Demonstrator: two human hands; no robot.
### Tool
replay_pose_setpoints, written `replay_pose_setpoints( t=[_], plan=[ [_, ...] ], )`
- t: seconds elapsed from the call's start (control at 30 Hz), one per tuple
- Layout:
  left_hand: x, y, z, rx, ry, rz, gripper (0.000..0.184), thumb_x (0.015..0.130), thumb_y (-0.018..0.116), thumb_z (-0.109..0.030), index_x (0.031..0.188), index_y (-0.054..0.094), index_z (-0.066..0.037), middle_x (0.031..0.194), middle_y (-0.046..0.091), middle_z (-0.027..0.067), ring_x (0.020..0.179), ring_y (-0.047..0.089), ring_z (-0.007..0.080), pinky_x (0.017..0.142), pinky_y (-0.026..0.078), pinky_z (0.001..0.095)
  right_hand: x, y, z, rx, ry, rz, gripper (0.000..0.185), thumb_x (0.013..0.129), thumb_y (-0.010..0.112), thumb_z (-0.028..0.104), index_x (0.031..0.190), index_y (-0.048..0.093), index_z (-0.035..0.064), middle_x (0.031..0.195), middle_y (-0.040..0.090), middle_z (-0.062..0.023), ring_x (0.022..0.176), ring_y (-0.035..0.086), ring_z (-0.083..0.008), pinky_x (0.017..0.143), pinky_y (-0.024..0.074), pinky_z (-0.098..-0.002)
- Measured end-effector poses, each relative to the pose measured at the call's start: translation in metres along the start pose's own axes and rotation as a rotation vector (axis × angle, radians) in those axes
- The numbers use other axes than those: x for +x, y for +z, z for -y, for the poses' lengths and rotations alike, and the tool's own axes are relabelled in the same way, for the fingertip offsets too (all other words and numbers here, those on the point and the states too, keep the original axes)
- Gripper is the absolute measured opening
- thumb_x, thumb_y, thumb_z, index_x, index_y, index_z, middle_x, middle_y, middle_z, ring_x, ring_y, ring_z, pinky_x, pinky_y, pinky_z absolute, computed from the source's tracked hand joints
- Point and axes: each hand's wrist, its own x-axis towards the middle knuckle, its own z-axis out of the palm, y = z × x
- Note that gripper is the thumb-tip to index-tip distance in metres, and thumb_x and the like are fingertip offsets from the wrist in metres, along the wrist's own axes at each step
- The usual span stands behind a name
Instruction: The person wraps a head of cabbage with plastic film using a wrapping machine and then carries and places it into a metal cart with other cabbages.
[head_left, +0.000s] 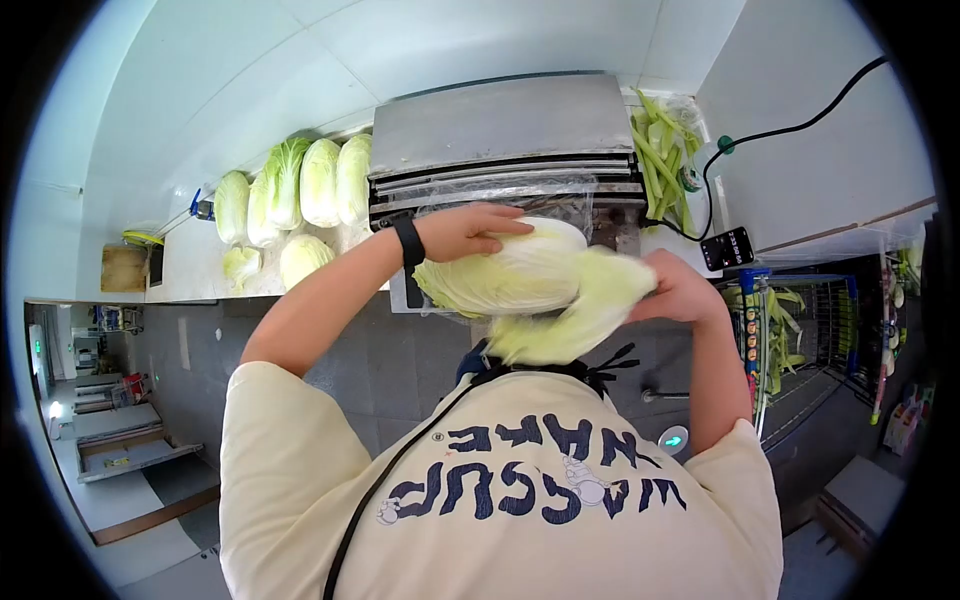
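Note:
A pale napa cabbage (520, 270) lies on its side at the front of a metal wrapping machine (500, 125), over clear plastic film. My left hand (470, 232), with a black band on the wrist, rests along the cabbage's far upper side, fingers stretched out and thumb apart. My right hand (680, 288) is closed on the end of a loose-hanging cabbage leaf (590, 315), blurred by motion. The leaf folds over the cabbage's right end and droops toward my chest; whether it is still attached there is hidden.
Several napa cabbages (320, 182) stand on the counter to the left. Green leaf trimmings (660, 165) are heaped right of the machine. A phone (727, 248) and a black cable (800, 125) are at the right. A wire cart (810, 330) with leaves stands at the lower right.

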Motion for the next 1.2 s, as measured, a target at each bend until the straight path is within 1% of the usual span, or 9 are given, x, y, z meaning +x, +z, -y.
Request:
replay_pose_setpoints(
  t=[0.1, 0.2, 0.47, 0.6, 0.73, 0.87, 1.0, 1.07, 1.2],
  plan=[
    [-0.003, 0.027, -0.008, 0.382, -0.054, -0.315, 0.045, 0.100, 0.057, -0.020, 0.145, 0.053, -0.020, 0.152, 0.047, 0.0147, 0.138, 0.045, 0.0347, 0.116, 0.035, 0.0473, -0.048, 0.008, -0.036, 0.397, 0.173, -0.416, 0.069, 0.062, 0.087, -0.007, 0.126, 0.064, 0.0011, 0.121, 0.070, -0.0058, 0.111, 0.066, -0.0199, 0.098, 0.0529, -0.0397],
    [-0.004, 0.065, -0.031, 0.560, -0.115, -0.569, 0.048, 0.096, 0.061, -0.036, 0.139, 0.056, -0.017, 0.143, 0.055, 0.0132, 0.132, 0.050, 0.0350, 0.114, 0.036, 0.0528, -0.075, 0.018, -0.071, 0.382, 0.181, -0.470, 0.082, 0.061, 0.088, -0.008, 0.136, 0.057, 0.0020, 0.132, 0.065, -0.0077, 0.119, 0.063, -0.0207, 0.101, 0.0517, -0.0404],
    [0.000, 0.064, -0.032, 0.574, -0.043, -0.617, 0.052, 0.092, 0.065, -0.040, 0.137, 0.057, -0.015, 0.136, 0.059, 0.0123, 0.125, 0.054, 0.0347, 0.107, 0.041, 0.0496, -0.112, 0.033, -0.099, 0.147, 0.330, -0.432, 0.080, 0.065, 0.089, -0.002, 0.139, 0.057, 0.0050, 0.130, 0.066, -0.0053, 0.115, 0.062, -0.0183, 0.103, 0.0486, -0.0372],
    [-0.002, 0.060, -0.026, 0.524, -0.056, -0.632, 0.050, 0.093, 0.065, -0.040, 0.136, 0.058, -0.016, 0.135, 0.060, 0.0113, 0.123, 0.056, 0.0336, 0.105, 0.043, 0.0486, -0.119, 0.030, -0.100, 0.175, 0.416, -0.419, 0.056, 0.077, 0.084, 0.005, 0.130, 0.063, 0.0042, 0.122, 0.069, -0.0064, 0.109, 0.065, -0.0175, 0.101, 0.0500, -0.0369],
    [0.001, 0.058, -0.022, 0.502, -0.052, -0.618, 0.051, 0.090, 0.067, -0.035, 0.136, 0.058, -0.016, 0.134, 0.060, 0.0095, 0.121, 0.056, 0.0340, 0.102, 0.045, 0.0475, -0.162, 0.003, -0.092, 0.711, -0.020, -1.042, 0.071, 0.068, 0.081, -0.005, 0.134, 0.056, 0.0000, 0.117, 0.069, -0.0101, 0.105, 0.069, -0.0273, 0.096, 0.0551, -0.0419],
    [0.006, 0.053, -0.026, 0.504, -0.075, -0.610, 0.047, 0.091, 0.066, -0.039, 0.132, 0.061, -0.016, 0.131, 0.062, 0.0100, 0.119, 0.058, 0.0338, 0.102, 0.045, 0.0477, -0.119, -0.041, 0.001, 0.259, 0.168, -1.227, 0.054, 0.076, 0.080, 0.002, 0.126, 0.061, 0.0001, 0.107, 0.071, -0.0088, 0.092, 0.069, -0.0206, 0.077, 0.0562, -0.0344],
    [0.008, 0.049, -0.028, 0.481, -0.070, -0.588, 0.049, 0.091, 0.066, -0.037, 0.134, 0.060, -0.016, 0.131, 0.062, 0.0103, 0.119, 0.057, 0.0345, 0.102, 0.045, 0.0479, -0.034, -0.104, 0.043, -0.137, 0.218, -1.151, 0.028, 0.081, 0.081, 0.016, 0.101, 0.069, 0.0005, 0.075, 0.064, 0.0019, 0.062, 0.052, -0.0047, 0.054, 0.0396, -0.0229],
    [0.006, 0.048, -0.029, 0.472, -0.074, -0.580, 0.051, 0.090, 0.067, -0.035, 0.136, 0.058, -0.015, 0.133, 0.061, 0.0104, 0.120, 0.057, 0.0352, 0.102, 0.045, 0.0480, 0.001, -0.135, 0.035, -0.408, 0.295, -1.123, 0.043, 0.079, 0.083, 0.027, 0.095, 0.068, -0.0092, 0.083, 0.072, -0.0164, 0.074, 0.068, -0.0261, 0.068, 0.0535, -0.0382],
    [0.004, 0.049, -0.029, 0.487, -0.056, -0.605, 0.051, 0.089, 0.068, -0.033, 0.136, 0.058, -0.014, 0.132, 0.060, 0.0107, 0.119, 0.057, 0.0360, 0.101, 0.045, 0.0479, 0.076, -0.200, 0.001, -0.760, 0.556, -1.004, 0.049, 0.079, 0.080, 0.035, 0.097, 0.069, -0.0093, 0.092, 0.071, -0.0268, 0.086, 0.070, -0.0399, 0.076, 0.0552, -0.0446]
  ],
)
